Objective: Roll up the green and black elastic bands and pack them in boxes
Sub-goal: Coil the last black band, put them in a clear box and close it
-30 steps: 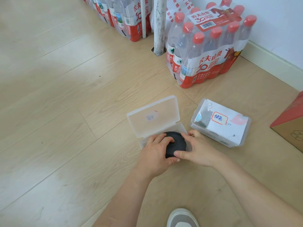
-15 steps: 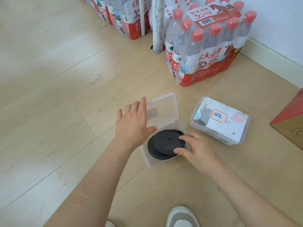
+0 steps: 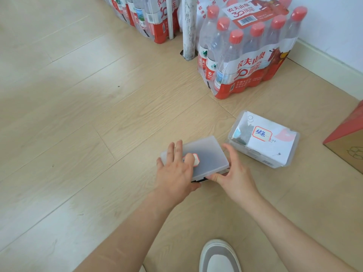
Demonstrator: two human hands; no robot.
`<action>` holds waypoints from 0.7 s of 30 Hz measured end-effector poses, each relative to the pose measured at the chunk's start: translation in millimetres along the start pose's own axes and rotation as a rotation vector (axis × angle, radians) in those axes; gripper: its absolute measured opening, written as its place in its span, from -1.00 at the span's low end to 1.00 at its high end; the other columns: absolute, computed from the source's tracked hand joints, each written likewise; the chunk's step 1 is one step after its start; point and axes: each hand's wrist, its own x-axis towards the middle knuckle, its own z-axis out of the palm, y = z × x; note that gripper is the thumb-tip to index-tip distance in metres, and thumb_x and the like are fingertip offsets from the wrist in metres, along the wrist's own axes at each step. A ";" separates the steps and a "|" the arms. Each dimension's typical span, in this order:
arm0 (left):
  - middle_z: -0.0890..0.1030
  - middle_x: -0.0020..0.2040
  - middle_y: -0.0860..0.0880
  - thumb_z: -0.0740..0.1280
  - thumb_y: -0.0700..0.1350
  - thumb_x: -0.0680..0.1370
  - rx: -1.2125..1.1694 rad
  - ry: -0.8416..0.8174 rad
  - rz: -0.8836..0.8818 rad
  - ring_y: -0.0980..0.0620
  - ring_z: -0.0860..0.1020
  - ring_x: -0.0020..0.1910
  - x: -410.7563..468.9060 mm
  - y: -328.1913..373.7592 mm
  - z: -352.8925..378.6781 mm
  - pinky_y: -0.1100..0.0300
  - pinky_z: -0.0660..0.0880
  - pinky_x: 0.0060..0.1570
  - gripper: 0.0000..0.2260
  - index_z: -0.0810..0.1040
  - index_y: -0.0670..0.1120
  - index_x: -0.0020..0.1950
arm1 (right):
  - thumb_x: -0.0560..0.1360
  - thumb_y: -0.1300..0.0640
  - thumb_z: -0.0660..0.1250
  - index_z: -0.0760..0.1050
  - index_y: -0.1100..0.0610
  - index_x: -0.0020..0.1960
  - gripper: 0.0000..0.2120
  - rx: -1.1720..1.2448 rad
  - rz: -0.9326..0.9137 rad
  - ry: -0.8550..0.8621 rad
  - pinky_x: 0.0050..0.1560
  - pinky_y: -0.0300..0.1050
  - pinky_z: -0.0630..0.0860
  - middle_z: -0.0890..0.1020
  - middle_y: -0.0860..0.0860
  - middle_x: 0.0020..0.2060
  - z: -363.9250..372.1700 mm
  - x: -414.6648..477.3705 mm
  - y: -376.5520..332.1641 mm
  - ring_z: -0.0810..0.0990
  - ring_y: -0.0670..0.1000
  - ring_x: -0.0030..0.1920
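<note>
A translucent plastic box [image 3: 208,154] lies on the wooden floor with its lid folded down over the rolled black band [image 3: 198,181], of which only a dark sliver shows at the front edge. My left hand [image 3: 175,171] lies flat on the lid with its fingers spread, pressing it down. My right hand [image 3: 234,171] touches the box's right front corner, thumb against the front edge. A second closed clear box [image 3: 265,138] with a handwritten label lies to the right; its contents are mostly hidden by paper.
Shrink-wrapped packs of water bottles [image 3: 245,48] stand at the back, with a white pole [image 3: 189,28] between them. A red cardboard box [image 3: 347,138] sits at the right edge. The wall skirting [image 3: 330,65] runs along the right. My shoe [image 3: 219,258] is below.
My left hand left the black roll, reached to the open lid and swung it down over the box. My right hand shifted from the roll to the box's front corner.
</note>
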 end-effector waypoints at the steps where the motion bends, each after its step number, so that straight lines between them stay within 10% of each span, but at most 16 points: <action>1: -0.10 0.55 -0.20 0.37 0.26 0.41 -0.002 0.000 0.001 -0.20 -0.10 0.54 1.1 0.1 1.2 -0.24 0.26 0.32 -0.38 0.23 -0.06 0.26 | 0.31 0.01 0.58 0.26 -0.19 0.39 -0.24 -0.020 -0.026 -0.021 -0.13 -0.25 0.47 0.59 -0.15 -0.02 -0.8 0.2 0.4 0.59 -0.06 -0.15; 6: -0.03 0.55 -0.19 0.37 0.20 0.41 0.034 0.014 0.019 -0.21 -0.02 0.53 1.7 -0.9 2.0 -0.25 0.27 0.31 -0.44 0.28 -0.04 0.26 | 0.44 0.03 0.48 0.26 -0.20 0.47 -0.31 -0.210 -0.116 -0.177 -0.05 -0.36 0.40 0.56 -0.07 0.09 -10.3 5.3 0.6 0.55 -0.06 -0.11; 11: -0.03 0.55 -0.20 0.33 0.19 0.43 0.053 0.033 0.033 -0.22 -0.01 0.53 -0.1 -3.3 4.9 -0.26 0.24 0.32 -0.47 0.28 -0.01 0.27 | 0.43 0.15 0.47 0.27 -0.18 0.47 -0.30 -0.275 -0.215 -0.221 0.18 -0.01 0.49 0.52 0.03 0.21 -6.0 9.9 13.6 0.53 0.06 0.13; 21: 0.10 0.47 -0.22 0.28 0.30 0.41 0.113 0.094 0.136 -0.18 0.08 0.48 11.2 -7.7 4.2 -0.35 0.13 0.34 -0.50 0.34 0.01 0.18 | 0.37 -0.02 0.52 0.27 -0.20 0.46 -0.26 -0.298 -0.267 -0.240 0.17 -0.31 0.34 0.39 -0.06 0.35 -4.1 15.9 6.7 0.44 -0.04 0.27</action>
